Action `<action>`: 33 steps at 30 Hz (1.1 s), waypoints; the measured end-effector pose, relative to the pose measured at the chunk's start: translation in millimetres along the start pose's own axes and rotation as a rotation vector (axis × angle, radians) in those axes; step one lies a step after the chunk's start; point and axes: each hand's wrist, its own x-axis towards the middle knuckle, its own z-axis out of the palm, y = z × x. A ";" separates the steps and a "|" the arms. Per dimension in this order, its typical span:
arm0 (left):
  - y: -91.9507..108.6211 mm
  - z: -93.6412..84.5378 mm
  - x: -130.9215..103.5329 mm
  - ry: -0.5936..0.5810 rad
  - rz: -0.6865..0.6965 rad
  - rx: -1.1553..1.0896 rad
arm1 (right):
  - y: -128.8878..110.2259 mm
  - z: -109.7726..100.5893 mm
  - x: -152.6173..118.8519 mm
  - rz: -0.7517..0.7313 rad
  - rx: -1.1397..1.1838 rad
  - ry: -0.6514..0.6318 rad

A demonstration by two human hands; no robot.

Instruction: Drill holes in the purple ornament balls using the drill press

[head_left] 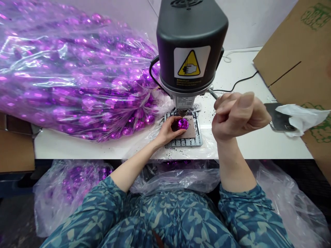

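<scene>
A grey bench drill press (190,44) stands on the white table (258,141) in front of me. My left hand (169,129) grips a shiny purple faceted ball (183,123) on a brown board on the machine's slotted base (194,141), right under the bit. My right hand (238,115) is closed around the metal feed lever (212,93) at the machine's right side, raised above the table.
A big clear plastic bag of purple balls (72,75) lies at the left on the table. More bagged balls (67,182) sit below the table edge. A cardboard box (302,51) stands at the right, with a phone (279,119) and a white tissue (300,117) beside it. Dark chips litter the base.
</scene>
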 end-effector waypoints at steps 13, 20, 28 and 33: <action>6.7 1.6 -2.2 0.007 -0.020 -0.010 | 22.6 -9.0 -10.0 -0.365 0.100 -0.123; 15.9 9.6 -5.6 0.143 -0.050 -0.042 | -8.3 25.1 38.1 0.068 -0.015 -0.030; 70.8 -54.4 -80.5 -0.583 0.068 0.405 | -7.4 34.1 59.5 0.167 0.017 -0.074; 60.5 -83.7 -44.2 -0.330 0.143 0.546 | -2.4 35.9 57.0 0.132 0.005 -0.039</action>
